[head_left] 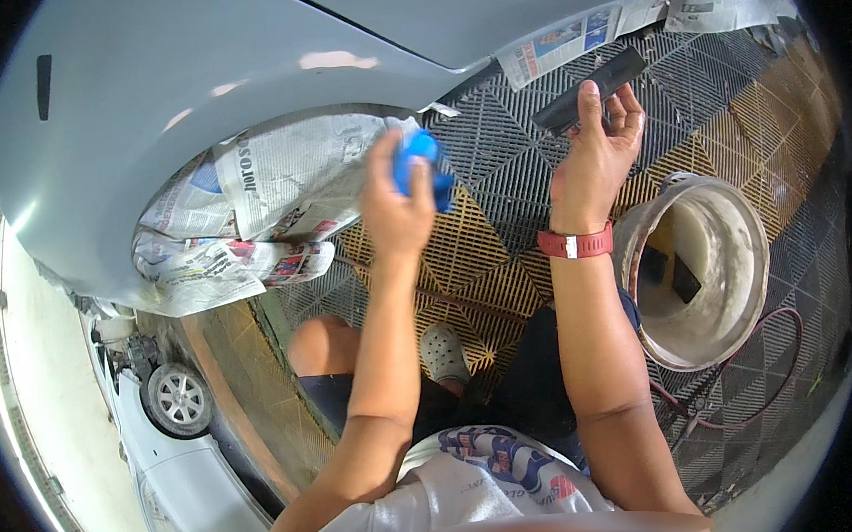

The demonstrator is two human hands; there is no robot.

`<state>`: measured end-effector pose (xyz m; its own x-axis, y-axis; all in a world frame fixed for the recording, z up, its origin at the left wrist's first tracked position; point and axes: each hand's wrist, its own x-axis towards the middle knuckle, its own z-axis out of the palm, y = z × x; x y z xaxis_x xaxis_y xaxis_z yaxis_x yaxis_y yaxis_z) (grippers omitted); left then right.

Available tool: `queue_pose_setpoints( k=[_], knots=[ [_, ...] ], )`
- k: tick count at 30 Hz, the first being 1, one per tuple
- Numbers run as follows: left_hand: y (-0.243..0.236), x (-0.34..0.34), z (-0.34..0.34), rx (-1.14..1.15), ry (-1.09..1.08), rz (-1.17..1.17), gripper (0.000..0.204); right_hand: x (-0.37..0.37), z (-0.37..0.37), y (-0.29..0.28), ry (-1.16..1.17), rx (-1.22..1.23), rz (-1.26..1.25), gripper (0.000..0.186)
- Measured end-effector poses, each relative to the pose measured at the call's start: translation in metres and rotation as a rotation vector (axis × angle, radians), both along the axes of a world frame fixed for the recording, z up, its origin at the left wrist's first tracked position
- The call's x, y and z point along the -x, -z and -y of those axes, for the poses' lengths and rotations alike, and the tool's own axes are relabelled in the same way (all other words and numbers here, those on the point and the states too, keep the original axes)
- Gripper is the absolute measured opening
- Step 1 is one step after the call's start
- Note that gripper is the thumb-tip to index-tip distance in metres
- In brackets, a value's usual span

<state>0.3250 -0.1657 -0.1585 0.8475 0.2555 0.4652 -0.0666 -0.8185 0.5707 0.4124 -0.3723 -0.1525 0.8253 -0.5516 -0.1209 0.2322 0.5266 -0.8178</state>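
Note:
My left hand (396,210) is closed around a small blue object (422,149), blurred by motion, so its exact kind is unclear. That hand is in front of the newspaper-covered wheel arch of a grey car body (203,56). My right hand (596,166), with a red band on its wrist, grips a long dark rectangular block (616,75) that looks like a sanding block. Thumb and fingers hold the block at a slant, below the car's lower edge. The two hands are apart.
Newspaper (291,172) masks the wheel arch, with more sheets (569,45) along the sill. To my right stands a dirty white bucket (729,260) with a dark piece inside. A reddish hose (798,343) lies beyond it on grating tiles (487,234). Another car (196,480) is at left.

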Motion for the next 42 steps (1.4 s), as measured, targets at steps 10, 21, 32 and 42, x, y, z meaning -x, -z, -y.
queue_pose_setpoints(
  k=[10, 21, 32, 42],
  knots=[
    [-0.166, -0.028, -0.067, -0.644, -0.533, 0.635, 0.049, -0.006, 0.003, 0.013, -0.231, -0.231, -0.084, 0.038],
    [0.025, -0.084, -0.009, -0.698, 0.255, -0.184, 0.033, -0.001, -0.008, 0.002, -0.304, -0.247, -0.242, 0.042],
    [-0.043, 0.005, -0.032, -0.408, 0.337, -0.395, 0.074, 0.047, -0.05, -0.007, -1.116, 0.331, -0.172, 0.044],
    [-0.039, 0.02, -0.071, 0.232, 0.475, -0.887, 0.065, 0.059, -0.06, -0.003, -1.088, 1.094, 0.266, 0.082]
  ],
)
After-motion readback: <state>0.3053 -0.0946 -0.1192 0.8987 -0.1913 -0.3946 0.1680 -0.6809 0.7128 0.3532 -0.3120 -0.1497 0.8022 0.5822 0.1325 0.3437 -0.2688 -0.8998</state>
